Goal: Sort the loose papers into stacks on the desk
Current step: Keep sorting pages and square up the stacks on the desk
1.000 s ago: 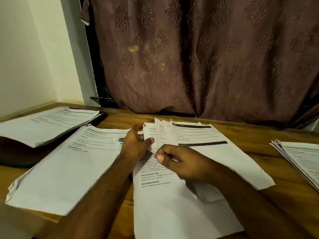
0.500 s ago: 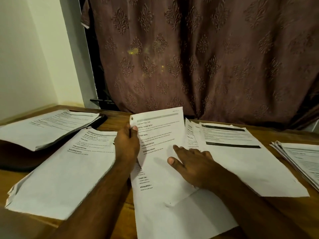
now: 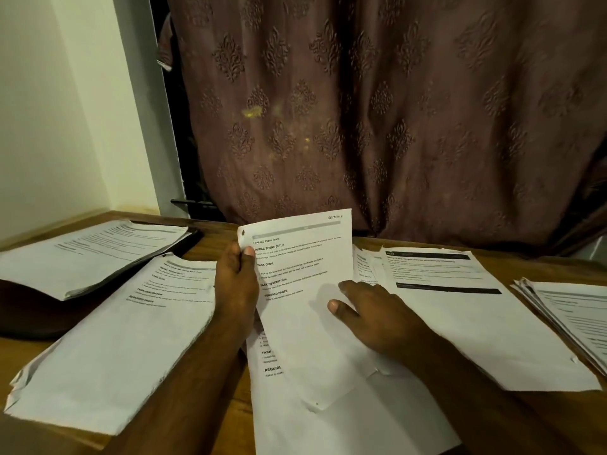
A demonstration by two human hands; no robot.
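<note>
On the far left of the desk (image 3: 210, 236) we see one stack (image 3: 88, 254) resting on a dark object, and nearer us a second stack (image 3: 124, 336). Our left hand (image 3: 235, 280) pinches the raised sheet (image 3: 305, 290) at its left edge, thumb on the printed face. Our right hand (image 3: 377, 315) lies flat — fingers straight — on the lower part of that sheet and the loose pile (image 3: 345, 418) beneath. Further right lie a banded page (image 3: 460, 310) and an edge stack (image 3: 578, 316).

Risk: the one-sided pinch may let the sheet sag or crease. If the right hand lifts early, pages below may slide or fan out — mixing sorted and unsorted papers.
</note>
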